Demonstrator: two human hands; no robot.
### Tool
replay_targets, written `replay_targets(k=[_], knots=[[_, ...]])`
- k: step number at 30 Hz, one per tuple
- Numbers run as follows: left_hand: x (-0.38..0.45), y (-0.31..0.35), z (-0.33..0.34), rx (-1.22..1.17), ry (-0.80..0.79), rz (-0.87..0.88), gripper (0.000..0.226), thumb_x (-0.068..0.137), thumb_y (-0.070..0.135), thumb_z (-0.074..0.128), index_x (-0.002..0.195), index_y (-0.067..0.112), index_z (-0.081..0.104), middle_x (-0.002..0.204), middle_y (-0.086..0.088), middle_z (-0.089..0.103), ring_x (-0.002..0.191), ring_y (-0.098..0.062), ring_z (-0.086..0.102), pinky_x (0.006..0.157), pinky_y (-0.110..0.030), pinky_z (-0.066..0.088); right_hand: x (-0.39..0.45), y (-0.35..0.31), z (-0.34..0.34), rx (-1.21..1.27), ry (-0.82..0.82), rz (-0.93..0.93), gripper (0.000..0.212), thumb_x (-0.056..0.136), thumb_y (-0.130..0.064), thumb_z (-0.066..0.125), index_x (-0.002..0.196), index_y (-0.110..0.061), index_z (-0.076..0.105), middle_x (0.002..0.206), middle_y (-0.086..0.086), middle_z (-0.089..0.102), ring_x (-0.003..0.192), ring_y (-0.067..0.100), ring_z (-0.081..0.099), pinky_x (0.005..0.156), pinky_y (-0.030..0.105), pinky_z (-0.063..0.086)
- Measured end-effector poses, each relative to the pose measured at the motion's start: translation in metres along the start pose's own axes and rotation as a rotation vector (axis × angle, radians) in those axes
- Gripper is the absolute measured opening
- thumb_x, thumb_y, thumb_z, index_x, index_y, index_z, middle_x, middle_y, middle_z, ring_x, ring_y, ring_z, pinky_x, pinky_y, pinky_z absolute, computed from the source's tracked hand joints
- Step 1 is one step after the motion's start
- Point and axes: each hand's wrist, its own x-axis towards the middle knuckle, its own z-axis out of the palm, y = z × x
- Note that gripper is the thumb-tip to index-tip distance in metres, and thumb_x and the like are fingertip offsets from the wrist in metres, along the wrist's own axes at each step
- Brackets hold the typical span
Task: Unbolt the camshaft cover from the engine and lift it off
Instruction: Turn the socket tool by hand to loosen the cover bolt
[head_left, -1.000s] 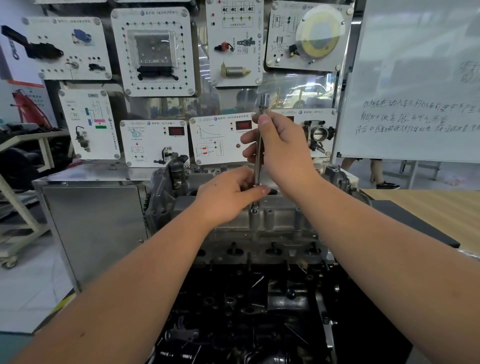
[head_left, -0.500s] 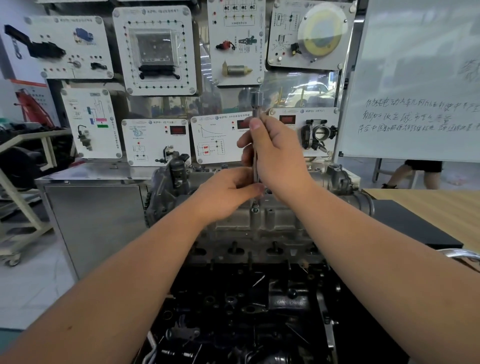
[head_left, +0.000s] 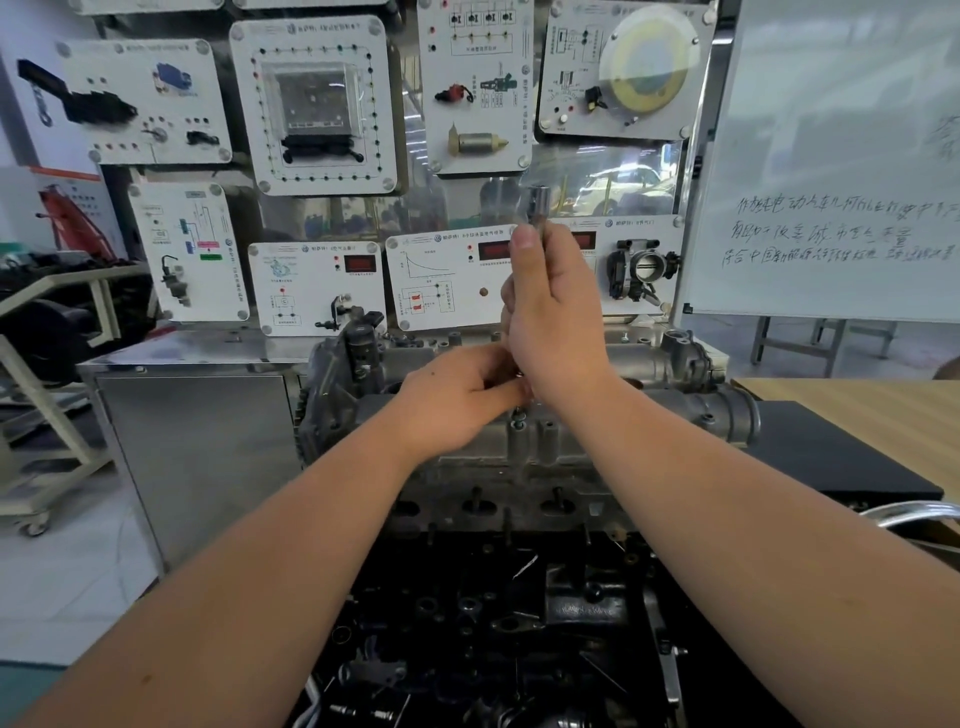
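Near the middle of the frame my right hand (head_left: 553, 312) is wrapped around the shaft of a socket wrench (head_left: 537, 208), thumb up along it, holding the tool upright so that its silver socket end sticks out above my fist. Just below and to the left, my left hand (head_left: 457, 400) is curled with its fingertips pinched at the lower end of the same tool, right above a bolt (head_left: 518, 415) that stands on the near edge of the camshaft cover (head_left: 524, 447); whether the tool's tip sits on that bolt I cannot tell, since my fingers hide the joint. That grey cast-metal cover lies across the centre of the picture, seated on top of the engine (head_left: 498, 623), whose dark block fills the lower middle. At the cover's left end a black plastic housing (head_left: 332, 395) hangs beside it. Behind it, across the upper half of the frame, white training panels (head_left: 311, 104) carry gauges, wiring diagrams and mounted parts, one at centre right bearing a throttle body (head_left: 641, 270). Along the right side stands a whiteboard (head_left: 841, 156) with handwriting, and below it a wooden tabletop (head_left: 883, 415). At left, a steel cabinet (head_left: 197, 447) stands beside the engine.
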Motion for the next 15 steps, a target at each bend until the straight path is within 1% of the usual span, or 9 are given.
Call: replay_targets(k=[2, 5, 7, 9, 10, 11, 13, 14, 15], knots=[[0.0003, 0.0011, 0.0022, -0.012, 0.051, -0.008, 0.022, 0.096, 0.040, 0.067, 0.098, 0.018, 0.068, 0.086, -0.008, 0.072, 0.082, -0.026, 0.069, 0.084, -0.059, 0.053, -0.0003, -0.0005, 0.0001, -0.013, -0.001, 0.008, 0.036, 0.107, -0.038, 0.039, 0.087, -0.015, 0.057, 0.064, 0.005, 0.053, 0.057, 0.019, 0.048, 0.058, 0.036, 0.040], [0.0017, 0.0049, 0.0053, -0.006, 0.101, -0.035, 0.036, 0.088, 0.048, 0.070, 0.095, 0.013, 0.063, 0.081, -0.012, 0.067, 0.069, -0.025, 0.057, 0.079, -0.058, 0.052, -0.0003, -0.0039, 0.0016, 0.037, 0.017, 0.057, 0.036, 0.104, -0.043, 0.039, 0.086, -0.025, 0.065, 0.065, -0.003, 0.064, 0.054, 0.011, 0.055, 0.056, 0.031, 0.042], [0.0029, 0.0044, 0.0066, 0.007, 0.093, -0.061, 0.035, 0.084, 0.055, 0.067, 0.091, 0.021, 0.063, 0.073, 0.001, 0.066, 0.066, -0.017, 0.055, 0.076, -0.053, 0.053, -0.0001, -0.0057, 0.0025, 0.061, 0.040, 0.034, 0.032, 0.101, -0.046, 0.039, 0.082, -0.030, 0.059, 0.066, -0.002, 0.058, 0.057, 0.013, 0.049, 0.058, 0.035, 0.040], [0.0027, 0.0044, 0.0065, 0.031, 0.067, -0.070, 0.022, 0.086, 0.056, 0.065, 0.082, 0.035, 0.060, 0.065, 0.017, 0.063, 0.063, -0.011, 0.055, 0.075, -0.047, 0.054, -0.0003, -0.0062, 0.0032, 0.069, 0.048, -0.020, 0.027, 0.098, -0.052, 0.042, 0.087, -0.030, 0.053, 0.067, -0.003, 0.047, 0.060, 0.014, 0.041, 0.061, 0.036, 0.037], [0.0020, 0.0055, 0.0055, 0.048, 0.049, -0.073, 0.022, 0.086, 0.058, 0.063, 0.080, 0.038, 0.059, 0.065, 0.021, 0.063, 0.063, -0.010, 0.057, 0.076, -0.046, 0.054, -0.0003, -0.0059, 0.0037, 0.079, 0.042, -0.036, 0.025, 0.097, -0.053, 0.044, 0.090, -0.030, 0.052, 0.067, -0.005, 0.043, 0.059, 0.014, 0.038, 0.060, 0.035, 0.036], [0.0009, 0.0065, 0.0038, 0.057, 0.024, -0.074, 0.025, 0.084, 0.063, 0.059, 0.082, 0.038, 0.060, 0.069, 0.019, 0.066, 0.067, -0.012, 0.061, 0.079, -0.048, 0.056, -0.0001, -0.0054, 0.0043, 0.087, 0.031, -0.045, 0.026, 0.097, -0.051, 0.045, 0.090, -0.026, 0.053, 0.065, -0.005, 0.041, 0.058, 0.015, 0.036, 0.059, 0.035, 0.034], [-0.0007, 0.0065, -0.0004, 0.041, -0.026, -0.071, 0.040, 0.085, 0.067, 0.051, 0.098, 0.032, 0.067, 0.087, 0.006, 0.074, 0.086, -0.020, 0.070, 0.088, -0.055, 0.055, 0.0019, -0.0034, 0.0050, 0.077, 0.008, -0.044, 0.037, 0.100, -0.044, 0.046, 0.093, -0.009, 0.056, 0.064, 0.000, 0.041, 0.057, 0.016, 0.036, 0.058, 0.035, 0.034], [-0.0010, 0.0045, -0.0018, 0.013, -0.045, -0.054, 0.039, 0.091, 0.063, 0.052, 0.105, 0.030, 0.068, 0.097, -0.002, 0.075, 0.095, -0.024, 0.070, 0.093, -0.056, 0.053, 0.0032, -0.0029, 0.0043, 0.064, -0.003, -0.036, 0.041, 0.101, -0.042, 0.045, 0.095, -0.003, 0.057, 0.062, 0.001, 0.043, 0.056, 0.016, 0.038, 0.056, 0.034, 0.035], [-0.0013, 0.0024, -0.0031, -0.018, -0.056, -0.034, 0.033, 0.098, 0.055, 0.053, 0.111, 0.029, 0.068, 0.104, -0.007, 0.075, 0.101, -0.028, 0.070, 0.096, -0.057, 0.051, 0.0039, -0.0030, 0.0034, 0.056, -0.015, -0.030, 0.042, 0.102, -0.041, 0.044, 0.095, -0.003, 0.059, 0.060, 0.001, 0.046, 0.053, 0.014, 0.040, 0.054, 0.032, 0.036]])
